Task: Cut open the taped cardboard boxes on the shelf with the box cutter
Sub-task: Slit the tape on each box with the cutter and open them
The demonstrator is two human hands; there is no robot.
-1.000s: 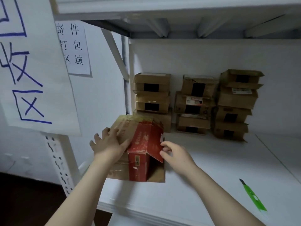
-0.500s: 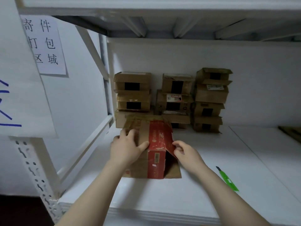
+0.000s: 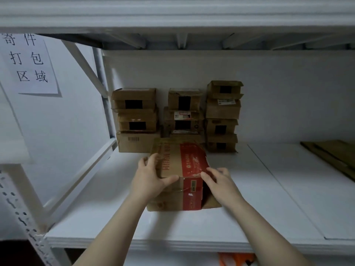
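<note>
- Currently: white shelf (image 3: 249, 198) fills most of the head view, with another shelf level (image 3: 172, 12) overhead.
- Three stacks of brown cardboard boxes stand at the back against the wall: left stack (image 3: 134, 120), middle stack (image 3: 184, 112), right stack (image 3: 223, 116). They sit just beside each other. Most show a dark rectangular patch on the front face.
- Front box (image 3: 184, 162), brown with a red band, stands on the shelf just in front of the left and middle stacks. Cannot tell if it touches them. A brown flap sticks out at its lower right.
- Flattened cardboard (image 3: 334, 156) lies on the shelf at far right, well apart from the front box.
- Paper sign (image 3: 28, 62) with handwritten characters hangs on the wall at left.
- Left hand (image 3: 151, 177) grips the front box's top left corner, fingers over the left edge, thumb along the front edge.
- Right hand (image 3: 221, 181) grips the red top's right edge, thumb on the front rim, fingers curled over the side.
- Something orange (image 3: 236, 259) shows below the shelf; too little visible to identify.
</note>
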